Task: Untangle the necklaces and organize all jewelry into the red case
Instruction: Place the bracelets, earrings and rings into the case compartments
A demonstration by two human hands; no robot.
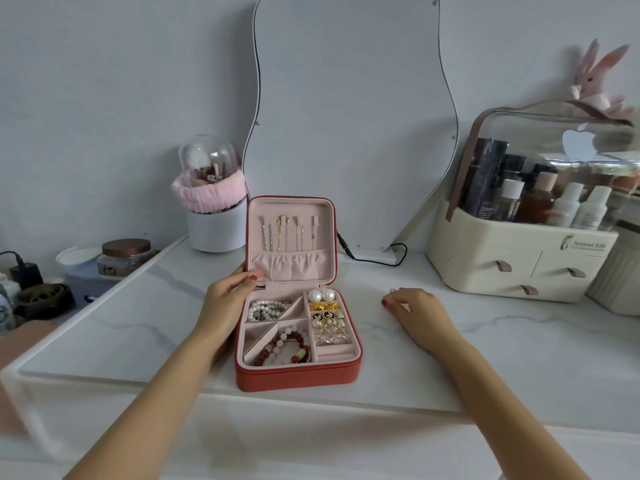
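While the square red jewelry case [298, 341] lies open near the front of the white marble table [485, 358], its left side is touched by the left hand [227, 299], fingers fairly straight. Bead bracelets [287, 346] are kept inside. A small silver ring [393, 291] is touched by the curled right hand [417, 311], to the case's right. Thin necklaces [287, 232] are hung in the raised lid.

Cream organizer [519, 261], front panel: "Serious Life" beside a small dark emblem.
Line beneath that name: too small to read.
Bottles [568, 206] inside the organizer: labels possibly printed, none legible.
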